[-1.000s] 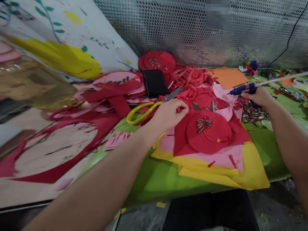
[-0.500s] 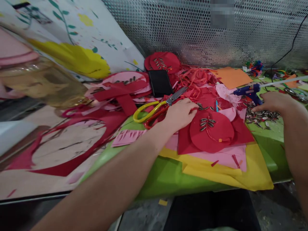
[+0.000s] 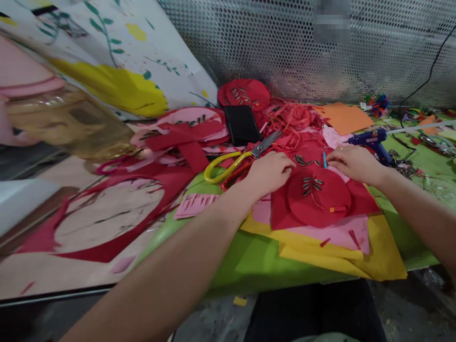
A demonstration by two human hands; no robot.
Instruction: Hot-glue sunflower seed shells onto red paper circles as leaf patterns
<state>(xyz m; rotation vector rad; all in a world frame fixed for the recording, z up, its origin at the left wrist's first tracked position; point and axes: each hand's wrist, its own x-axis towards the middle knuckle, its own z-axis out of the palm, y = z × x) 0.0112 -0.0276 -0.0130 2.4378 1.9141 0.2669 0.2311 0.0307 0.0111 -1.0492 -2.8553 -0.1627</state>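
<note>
Flanking the top of the red disc (image 3: 302,213), right of centre in the frame, your two hands hang close over the papers. Your left hand (image 3: 270,172) has its fingers curled in near a few striped seeds (image 3: 301,160); your right hand (image 3: 356,163) is loosely bent, its tips just beside a cyan stick (image 3: 325,160). The view is too soft to tell how far either set of fingers is parted, or whether they pinch anything small.

The disc lies on a red sheet (image 3: 280,213), with pink and yellow paper (image 3: 388,251) beneath, and carries a sprig of seeds with an orange bit (image 3: 332,209) below. Behind your right hand sits a blue glue gun (image 3: 368,138), out of your grasp. Scissors (image 3: 258,149) lie just beyond your left hand, and a black phone (image 3: 242,126) lies near them, all on the green bench (image 3: 245,266).
</note>
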